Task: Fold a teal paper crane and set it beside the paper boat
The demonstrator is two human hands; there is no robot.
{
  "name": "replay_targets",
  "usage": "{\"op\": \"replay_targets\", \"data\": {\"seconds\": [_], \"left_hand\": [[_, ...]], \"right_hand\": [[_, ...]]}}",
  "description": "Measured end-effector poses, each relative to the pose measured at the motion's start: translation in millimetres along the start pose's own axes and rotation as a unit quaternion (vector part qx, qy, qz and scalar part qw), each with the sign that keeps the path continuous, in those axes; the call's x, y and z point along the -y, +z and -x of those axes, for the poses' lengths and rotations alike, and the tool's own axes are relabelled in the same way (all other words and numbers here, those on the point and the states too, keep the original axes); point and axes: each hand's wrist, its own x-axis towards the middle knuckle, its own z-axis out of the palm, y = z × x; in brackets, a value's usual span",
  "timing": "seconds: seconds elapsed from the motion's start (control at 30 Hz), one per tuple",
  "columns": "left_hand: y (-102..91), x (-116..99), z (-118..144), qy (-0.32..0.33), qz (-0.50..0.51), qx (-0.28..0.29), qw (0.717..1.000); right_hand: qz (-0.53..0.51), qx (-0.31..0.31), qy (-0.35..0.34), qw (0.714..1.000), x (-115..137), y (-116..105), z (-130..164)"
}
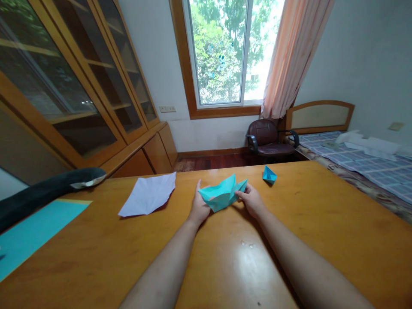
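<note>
A turquoise folded paper boat (222,194) is held between my two hands, just over the wooden table (128,262). My left hand (198,207) cups its left end, thumb up at the side and fingers beneath. With thumb and fingers, my right hand (251,200) pinches the pointed right end. Beyond my right hand a smaller blue folded paper piece (269,175) sits on the table. To the left of my left hand lies a creased white sheet of paper (148,195).
At the table's left edge are a turquoise sheet (41,231) and a long dark, padded-looking object (54,186). Behind the table stand a brown armchair (268,139) and a glass-door cabinet (124,141). A bed (363,159) is at the right.
</note>
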Motion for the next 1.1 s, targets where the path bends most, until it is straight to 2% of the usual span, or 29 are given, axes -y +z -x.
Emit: {"op": "replay_targets", "data": {"seconds": [0.07,0.2,0.33,0.37,0.43,0.57,0.67,0.77,0.87,1.0,1.1], "left_hand": [[-1.6,6.2,-2.5,-0.008,-0.031,-0.076,0.997],[-6.0,9.0,-7.9,-0.018,-0.148,-0.163,0.975],[-11.3,-2.8,-10.5,0.041,-0.248,-0.252,0.935],[-12.8,-5.9,-10.3,0.058,-0.259,-0.258,0.929],[-15.1,-10.5,-9.1,0.075,-0.248,-0.230,0.938],[-13.7,-13.9,-5.0,0.032,-0.170,-0.181,0.968],[-7.0,-15.7,-2.8,0.010,-0.074,-0.152,0.986],[0.9,-19.1,-0.3,-0.049,0.028,-0.108,0.992],[6.4,-21.7,2.8,-0.109,0.083,-0.058,0.989],[8.5,-19.4,2.8,-0.165,0.104,-0.090,0.977],[9.0,-15.6,0.3,-0.176,0.096,-0.116,0.973]], "right_hand": [[-0.004,0.006,0.016,1.000,0.2,3.0,2.8],[-0.022,-0.009,0.023,0.999,-4.0,8.1,4.1],[-0.037,-0.045,0.018,0.998,-6.7,8.5,2.1],[-0.039,-0.057,0.016,0.997,-6.9,8.1,1.4],[-0.041,-0.081,0.013,0.996,-6.7,6.9,0.4],[-0.032,-0.106,0.003,0.994,-7.3,5.5,-0.8],[-0.032,-0.105,-0.003,0.994,-9.1,6.2,-1.5],[-0.043,-0.094,-0.011,0.995,-10.3,8.7,-1.5],[-0.050,-0.065,-0.009,0.997,-9.7,12.4,0.0],[-0.055,-0.031,-0.002,0.998,-7.8,16.0,4.6],[-0.057,-0.015,-0.004,0.998,-6.7,18.0,8.7]]}}
